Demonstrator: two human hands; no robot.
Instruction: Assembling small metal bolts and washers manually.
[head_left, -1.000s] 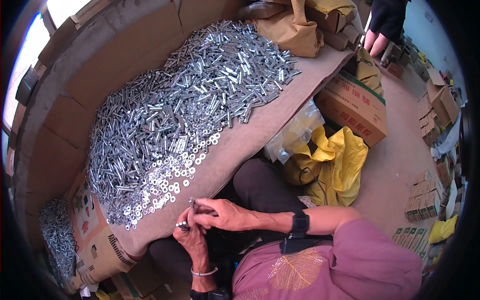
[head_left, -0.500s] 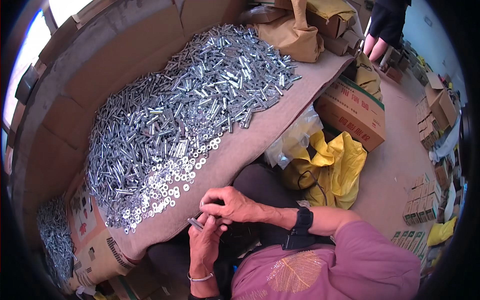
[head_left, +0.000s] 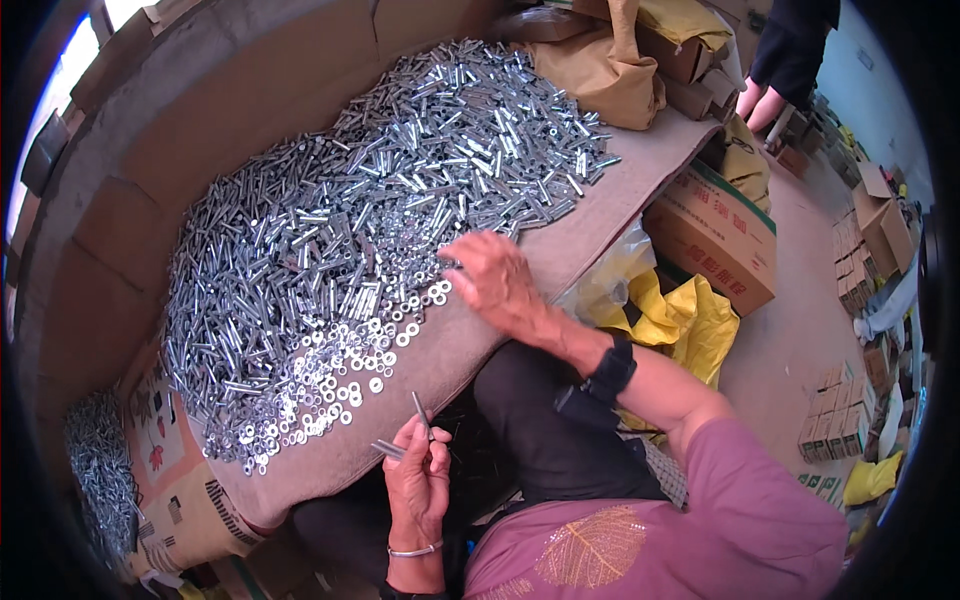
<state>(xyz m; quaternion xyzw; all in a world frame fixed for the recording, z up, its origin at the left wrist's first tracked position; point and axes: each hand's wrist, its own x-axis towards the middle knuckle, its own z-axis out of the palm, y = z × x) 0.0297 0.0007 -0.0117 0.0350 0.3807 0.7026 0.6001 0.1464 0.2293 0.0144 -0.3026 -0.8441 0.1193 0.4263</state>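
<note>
A wide heap of shiny metal bolts and sleeves [head_left: 300,230] covers the padded bench before me. Flat round washers [head_left: 345,365] lie along its near edge, and small nuts [head_left: 405,255] are gathered by its middle. My left hand [head_left: 418,475], close to my lap, is closed around a few slim metal bolts [head_left: 388,450]. One bolt points up between thumb and fingers; the others stick out to the left. Stretched forward over the bench, my right hand [head_left: 495,285] is at the nuts, thumb and forefinger apart and bent. Its other fingers are partly hidden.
To the right stand a printed carton [head_left: 712,240], a yellow sack [head_left: 690,320] and clear plastic bags [head_left: 610,275]. Stacked small boxes [head_left: 838,415] line the far right. Another metal pile [head_left: 100,480] lies at lower left. A person's legs [head_left: 765,105] show at the back.
My right hand has left my left hand and moved forward to the nuts. A bolt now points up from my left hand, which stays near my lap. The view has shifted slightly.
</note>
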